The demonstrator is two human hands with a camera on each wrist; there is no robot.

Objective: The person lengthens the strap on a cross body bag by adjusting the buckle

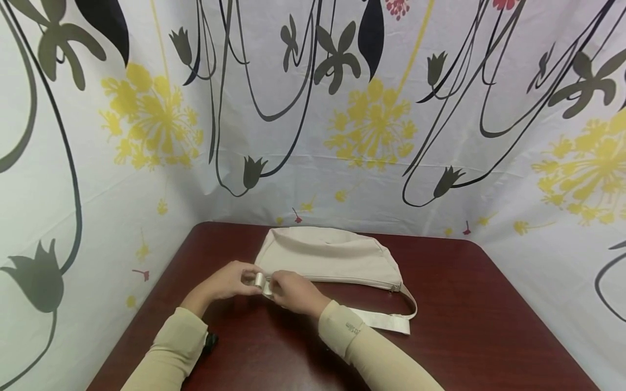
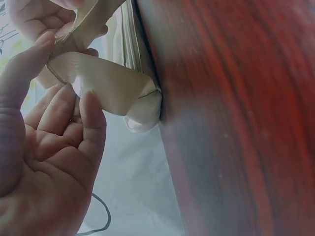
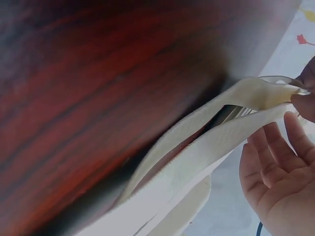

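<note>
A cream shoulder bag [image 1: 327, 255] lies on the table, its zipper edge toward me. My left hand [image 1: 227, 282] pinches a looped piece of its webbing strap [image 1: 259, 280] at the bag's left corner. In the left wrist view, a thin metal buckle [image 2: 55, 73] sits on the strap between thumb and fingers. Close beside it, my right hand [image 1: 295, 293] holds another part of the strap with curled fingers. From there the strap runs right, past the right wrist, to the bag's right end. Fingers partly hide the buckle.
The dark red wooden table [image 1: 455, 304] has rounded far corners. A white curtain [image 1: 313, 136] with printed flowers hangs behind it and along both sides. Some loose strap [image 1: 386, 321] lies in front of the bag. Something dark [image 1: 210, 342] shows by the left sleeve.
</note>
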